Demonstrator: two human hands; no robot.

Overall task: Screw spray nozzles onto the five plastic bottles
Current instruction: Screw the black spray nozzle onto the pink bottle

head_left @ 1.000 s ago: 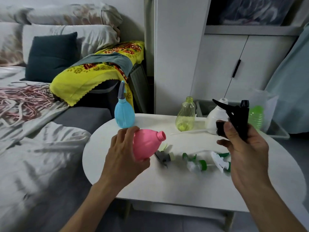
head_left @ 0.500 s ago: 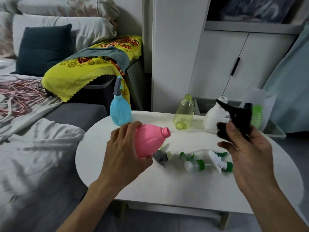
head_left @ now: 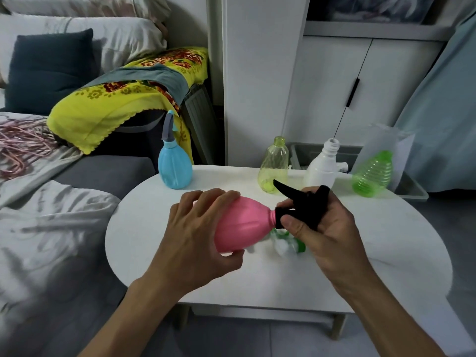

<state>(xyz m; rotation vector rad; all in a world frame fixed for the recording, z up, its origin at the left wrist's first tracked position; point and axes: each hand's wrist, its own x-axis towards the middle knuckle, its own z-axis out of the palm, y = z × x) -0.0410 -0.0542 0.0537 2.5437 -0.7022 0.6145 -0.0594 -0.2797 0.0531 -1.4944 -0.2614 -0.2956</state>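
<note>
A white oval table [head_left: 334, 279] beside a bed, with two hands joining a bottle and a nozzle above it.

The left hand [head_left: 195, 240] curls its fingers and thumb round the body of a pink bulb-shaped plastic bottle [head_left: 242, 225], held on its side with the neck pointing right. The right hand [head_left: 324, 233] grips a black trigger spray nozzle [head_left: 298, 204], whose collar sits at the bottle's neck, thumb pressing the collar. Just under them, loose green-and-white spray nozzles [head_left: 286, 243] lie blurred on the table. Along the far edge stand a blue bottle with a grey nozzle fitted [head_left: 175, 166], a clear yellow-green bottle [head_left: 273, 166], a white bottle [head_left: 322, 168] and a ribbed green bottle [head_left: 373, 173], these three uncapped.
</note>
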